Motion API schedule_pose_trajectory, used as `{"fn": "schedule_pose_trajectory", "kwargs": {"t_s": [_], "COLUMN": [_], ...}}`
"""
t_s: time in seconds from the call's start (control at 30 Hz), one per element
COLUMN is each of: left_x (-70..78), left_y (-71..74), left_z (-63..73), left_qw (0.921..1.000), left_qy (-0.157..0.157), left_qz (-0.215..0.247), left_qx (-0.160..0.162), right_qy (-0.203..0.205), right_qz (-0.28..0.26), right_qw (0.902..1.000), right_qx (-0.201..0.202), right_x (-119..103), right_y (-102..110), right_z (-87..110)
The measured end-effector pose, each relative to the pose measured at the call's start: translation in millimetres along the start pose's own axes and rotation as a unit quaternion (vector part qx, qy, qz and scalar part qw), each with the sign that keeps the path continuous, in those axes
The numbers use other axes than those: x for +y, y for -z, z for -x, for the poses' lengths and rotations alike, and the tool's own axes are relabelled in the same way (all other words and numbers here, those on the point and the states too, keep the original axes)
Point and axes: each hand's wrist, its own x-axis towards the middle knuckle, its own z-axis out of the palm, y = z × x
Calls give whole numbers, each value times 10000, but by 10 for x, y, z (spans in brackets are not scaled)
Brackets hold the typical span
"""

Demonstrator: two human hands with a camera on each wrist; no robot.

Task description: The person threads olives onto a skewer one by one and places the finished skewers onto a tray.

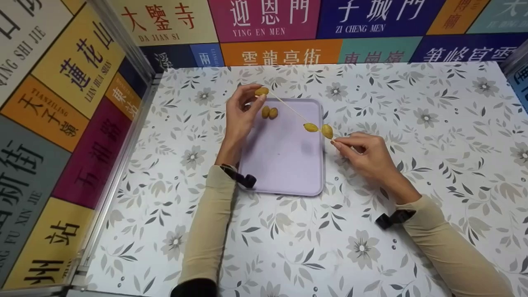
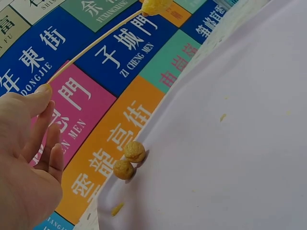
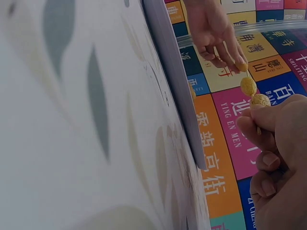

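A thin wooden skewer (image 1: 288,107) is held slantwise above a lilac tray (image 1: 284,173). Two yellow-green olive-like fruits are threaded near its right end, one fruit (image 1: 311,127) beside another fruit (image 1: 327,131). My right hand (image 1: 367,156) pinches that end between thumb and forefinger, just past the fruits. At the tray's far left corner, my left hand (image 1: 241,115) pinches a third olive-like fruit (image 1: 261,91) at the skewer's other end. In the left wrist view, that fruit is mostly hidden by the thumb. Two browner fruits (image 2: 135,152) lie together on the tray near its edge.
Small yellow scraps (image 2: 117,209) lie on the tray. Under it is a table (image 1: 264,235) with a grey floral cover. Printed panels (image 1: 264,20) stand along the back, and others (image 1: 49,144) line the left side.
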Motion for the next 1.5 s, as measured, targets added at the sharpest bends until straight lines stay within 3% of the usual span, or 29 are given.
{"fn": "schedule_pose_trajectory", "kwargs": {"t_s": [0.2, 0.47, 0.73, 1.13, 1.5], "left_x": [-78, -78, -97, -70, -92], "left_y": [25, 47, 50, 15, -15], "left_z": [-33, -27, -24, -11, -24], "left_qw": [9999, 9960, 9960, 9923, 9891], "left_qy": [-26, 494, 252, 534, 358], "left_qz": [99, 743, 828, 1087, 1350], "left_qx": [-104, -23, -225, -245, -455], "right_qy": [-18, 21, 112, 101, 171], "right_qz": [6, 69, 100, 18, -125], "right_qw": [10000, 10000, 9999, 9999, 9996], "right_qx": [-51, -50, 41, 100, -172], "right_x": [-4, -4, 21, 0, -9], "right_y": [5, 7, -12, -10, -1], "right_z": [2, 2, 2, 8, 11]}}
